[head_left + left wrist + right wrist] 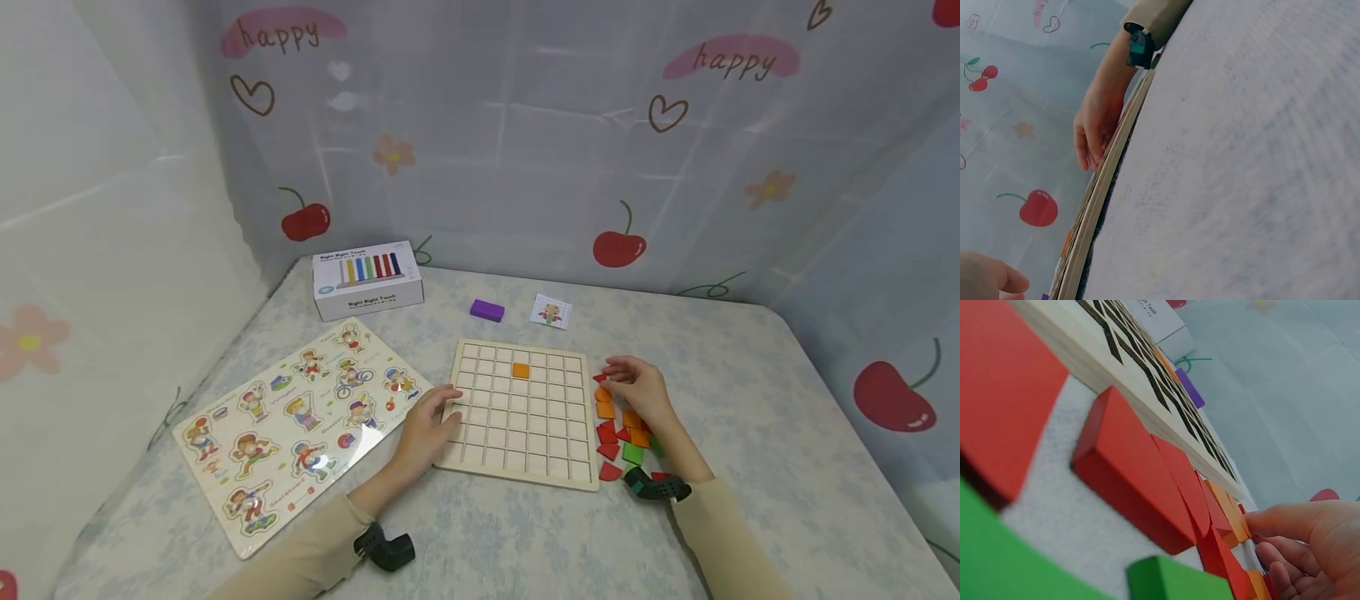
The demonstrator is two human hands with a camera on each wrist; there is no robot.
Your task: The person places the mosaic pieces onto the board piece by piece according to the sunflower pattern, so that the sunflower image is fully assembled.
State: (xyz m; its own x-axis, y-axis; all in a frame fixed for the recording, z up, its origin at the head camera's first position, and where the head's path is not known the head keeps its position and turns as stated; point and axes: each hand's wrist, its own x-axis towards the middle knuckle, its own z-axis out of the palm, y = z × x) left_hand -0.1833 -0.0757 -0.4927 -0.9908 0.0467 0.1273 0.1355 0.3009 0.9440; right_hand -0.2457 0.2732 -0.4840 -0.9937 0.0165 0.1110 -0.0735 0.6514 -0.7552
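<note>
A wooden grid board (517,479) lies on the table, with one orange square tile (521,371) in a cell of its upper part. My left hand (427,429) rests at the board's left edge, thumb and fingers apart. Beyond the board's right edge, my right hand (641,390) reaches among loose coloured pieces, fingers bent. A small red piece (600,377) lies by its fingertips, beside an orange piece (603,395). In the right wrist view, the thumb (1272,520) comes up against the far end of the row; whether it touches a piece is unclear. Red pieces (1138,478) and a green piece (1175,580) lie nearer.
To the left lies a picture board (285,425) with cartoon children. Behind it stands a white box (367,283). A purple block (487,310) and a small pattern card (551,312) lie beyond the grid board. A printed curtain (480,167) hangs behind the table.
</note>
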